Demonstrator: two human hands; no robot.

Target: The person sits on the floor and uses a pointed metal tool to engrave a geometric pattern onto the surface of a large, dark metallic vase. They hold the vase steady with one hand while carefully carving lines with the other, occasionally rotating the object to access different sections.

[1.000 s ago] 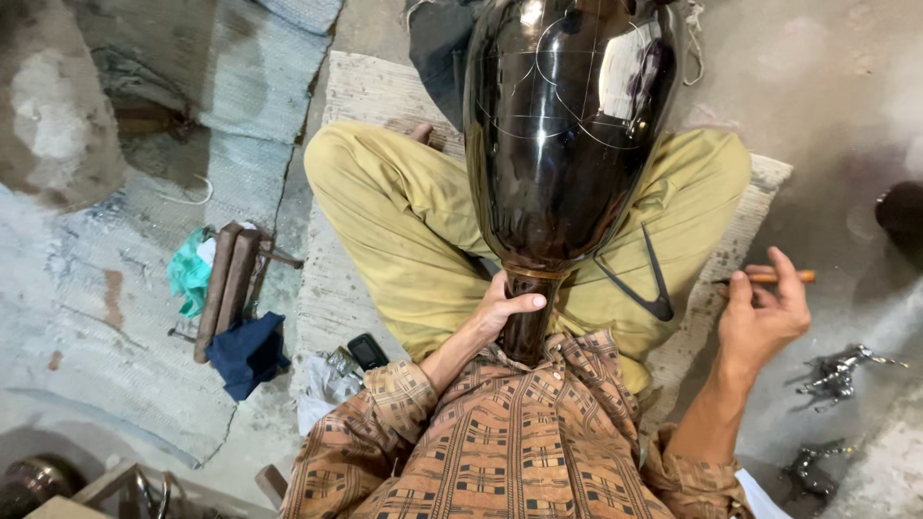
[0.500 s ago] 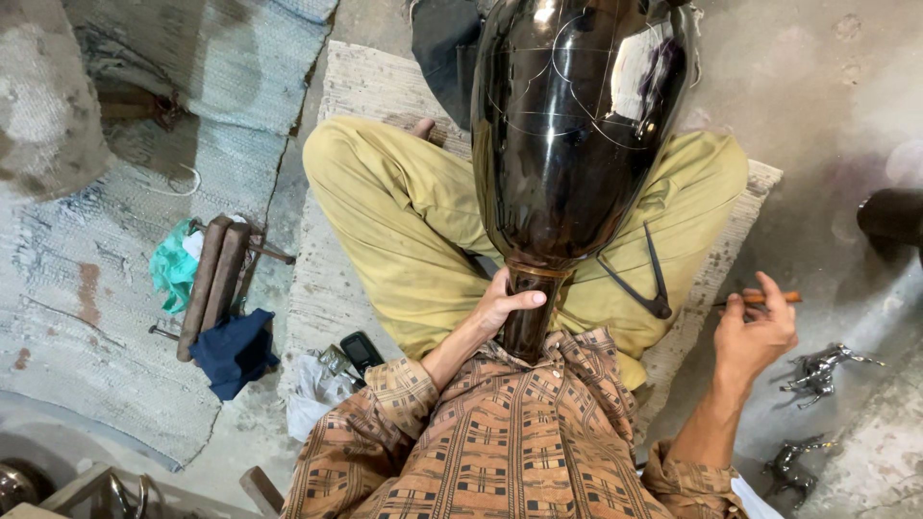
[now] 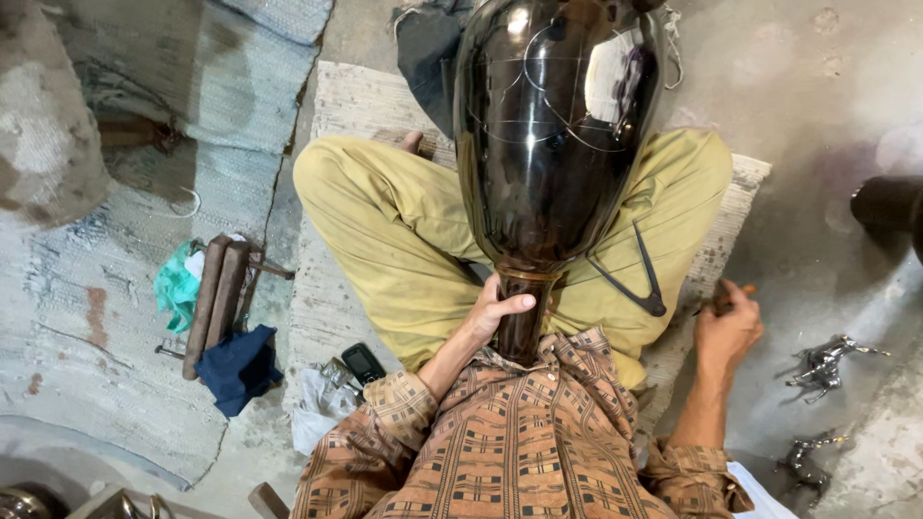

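Head view: left hand point(image 3: 495, 312) grips vase point(image 3: 553, 135) neck.

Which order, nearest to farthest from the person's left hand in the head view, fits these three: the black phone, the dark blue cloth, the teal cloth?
Measured from the left hand gripping the vase's neck:
1. Black phone, on the mat by the left knee.
2. Dark blue cloth, farther out on the floor.
3. Teal cloth, outermost, beyond the wooden sticks.

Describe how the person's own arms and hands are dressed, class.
Both arms wear a brown-orange checked shirt with dark lines, sleeves rolled up to the elbows. The left hand and right hand are bare: no gloves, and no rings or watch visible.
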